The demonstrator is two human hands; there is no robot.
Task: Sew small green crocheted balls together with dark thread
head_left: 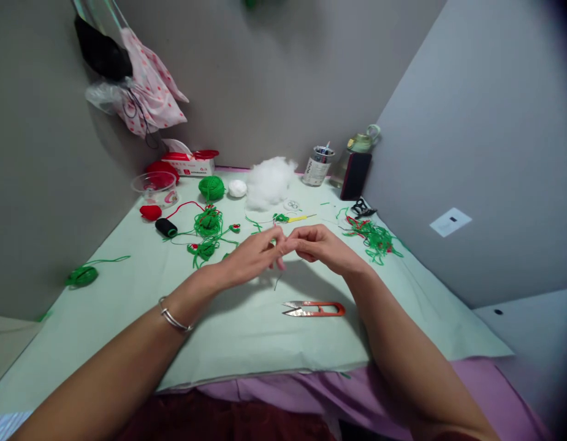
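Two bare hands, brought together above a pale green table covering (246, 349): left hand (258, 256), silver bangle (174, 315) on its wrist, fingers loosely bent and partly spread, the lowest hanging apart, any grip at the tips hidden; right hand (327, 248), thumb and forefinger pressed together at the left hand's fingertips, anything pinched between too small to tell. One thin dark strand (277, 282), just below the left fingers; whether it joins them cannot be told. One pair of orange-handled snips (313, 309), lying on the covering nearer the body, blades pointing left, touched by neither hand. One yellow-handled hook (298, 218), lying just beyond the hands. One tangle of green and red yarn (375, 240), right of the right hand; further green yarn pieces (207, 223), beyond the left forearm. One black spool (166, 228), beside a small red piece (151, 212). Toward the rear wall: one green yarn ball (211, 188), one white ball (238, 188), and one heap of white stuffing (270, 184).
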